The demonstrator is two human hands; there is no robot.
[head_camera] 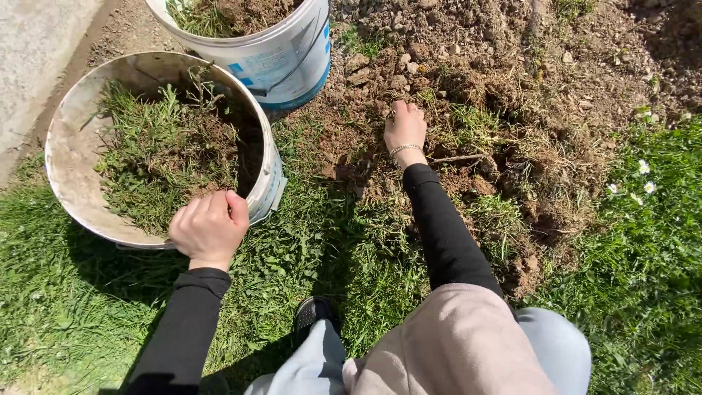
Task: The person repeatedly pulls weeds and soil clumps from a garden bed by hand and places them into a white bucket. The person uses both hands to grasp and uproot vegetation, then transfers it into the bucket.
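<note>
My left hand (208,228) grips the near rim of a tilted white bucket (66,146) that holds pulled grass and weeds (164,153) with soil on the roots. My right hand (404,128), with a thin bracelet at the wrist, reaches forward and presses its fingers down into the loose brown soil (409,80) among dry grass tufts. Whether it grasps a weed cannot be told. Both arms wear black sleeves.
A second white bucket with blue markings (281,62) stands behind the first, also filled with soil and weeds. Dug-up earth (512,88) stretches to the right. Green grass (643,263) with small white flowers lies at right. A concrete edge (36,51) runs at left. My knee and dark shoe (314,313) are below.
</note>
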